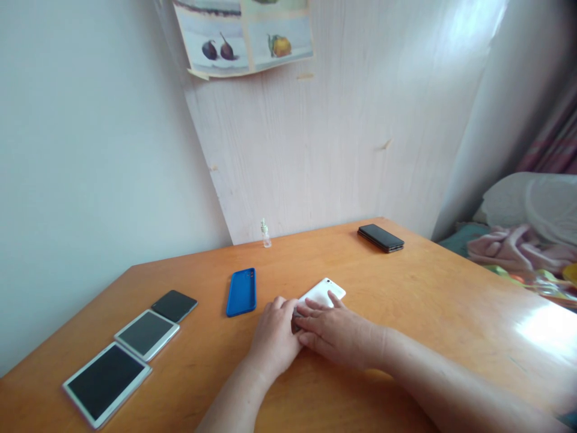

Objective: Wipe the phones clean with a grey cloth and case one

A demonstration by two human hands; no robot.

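A: How far along does it look from your end?

B: Partway, I judge. My feed shows both hands at the glossy white phone with rounded corners [322, 293], so I don't count the handling of it as finished. The shallow blue rectangular case, plastic by its look [242, 293], lies open side up, apart from the phone, and I see no cover on the phone's exposed part.

A: And the other devices?

B: Three lie in a slanting row on the left: a thin black rectangular slab [175, 305], a small white-framed tablet [146, 332] and a larger white-framed tablet [107, 382]. No hand is on them. Whether they need anything more, I can't tell from here.

A: What are the hands doing?

B: The right hand [331, 337] rests palm down, fingers stretched and slightly spread over the phone, not closed round it that I can see. The left hand [276, 337] is bent in at the near end; its fingers are partly hidden, so I can't tell whether it grips.

A: Where does the phone sit, and which way does it point?

B: Near the middle of the orange-brown wooden table [428, 313], right of the case, back face up. I read its long axis as a diagonal, near left to far right. The end with the camera lens [329, 280] points away from the person and rightward; the other end is under the hands.
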